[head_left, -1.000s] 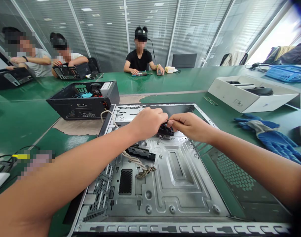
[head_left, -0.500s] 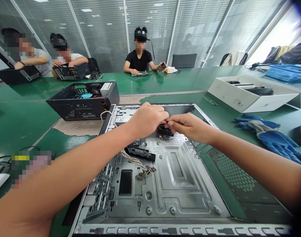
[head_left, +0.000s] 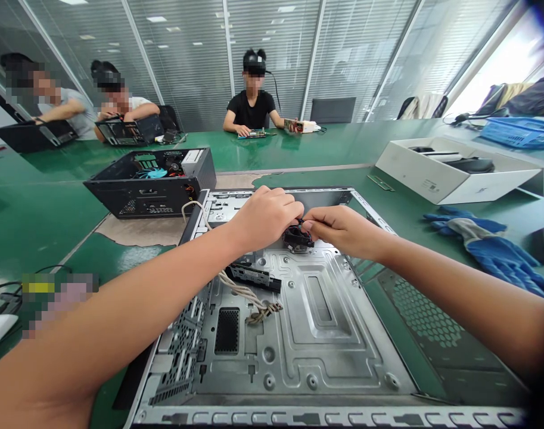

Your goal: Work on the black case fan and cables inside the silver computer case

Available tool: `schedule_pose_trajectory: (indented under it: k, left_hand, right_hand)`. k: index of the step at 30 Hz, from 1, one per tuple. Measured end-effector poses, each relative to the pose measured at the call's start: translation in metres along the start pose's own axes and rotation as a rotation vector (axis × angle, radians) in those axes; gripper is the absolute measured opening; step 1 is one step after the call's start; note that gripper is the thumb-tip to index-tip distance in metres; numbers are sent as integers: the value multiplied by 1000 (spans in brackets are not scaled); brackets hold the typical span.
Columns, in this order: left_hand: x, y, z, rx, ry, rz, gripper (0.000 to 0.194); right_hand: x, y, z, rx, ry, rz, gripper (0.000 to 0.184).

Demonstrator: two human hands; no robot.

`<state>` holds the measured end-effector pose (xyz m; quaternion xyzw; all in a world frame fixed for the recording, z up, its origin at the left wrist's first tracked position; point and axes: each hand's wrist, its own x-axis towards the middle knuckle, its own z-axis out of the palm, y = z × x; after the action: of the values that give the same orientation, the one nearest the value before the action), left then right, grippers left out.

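Inside the open metal computer case (head_left: 323, 351), a small black cooling fan (head_left: 298, 238) sits on its metal base towards the far end. Above it, my left hand (head_left: 272, 215) is closed in a pinch, knuckles up. From the other side my right hand (head_left: 338, 229) pinches with thumb and forefinger almost touching the left fingertips. What looks like the fan's thin dark cable runs between them; the fingers partly hide it. Nearer to me lie a black card with a metal bracket (head_left: 256, 278) and a bundle of beige cables (head_left: 242, 290).
Behind the case on the left stands a black computer case (head_left: 155, 187). To the right are a white box (head_left: 437, 179), blue work gloves (head_left: 486, 238) and a blue basket (head_left: 522, 132). Several co-workers sit across the green table (head_left: 133, 259).
Both my hands stay over the fan; the left fingertips have shifted slightly and a small gap shows between the hands. Across the table, a co-worker has lowered a held part.
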<state>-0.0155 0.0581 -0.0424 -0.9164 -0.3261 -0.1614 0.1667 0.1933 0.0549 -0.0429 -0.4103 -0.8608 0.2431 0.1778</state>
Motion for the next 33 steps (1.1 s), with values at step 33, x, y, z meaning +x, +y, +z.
schedule_pose_trajectory:
  k: [33]
  left_hand:
    - [0, 7, 2, 49, 41, -33, 18]
  right_hand:
    - [-2, -4, -1, 26, 48, -9, 36]
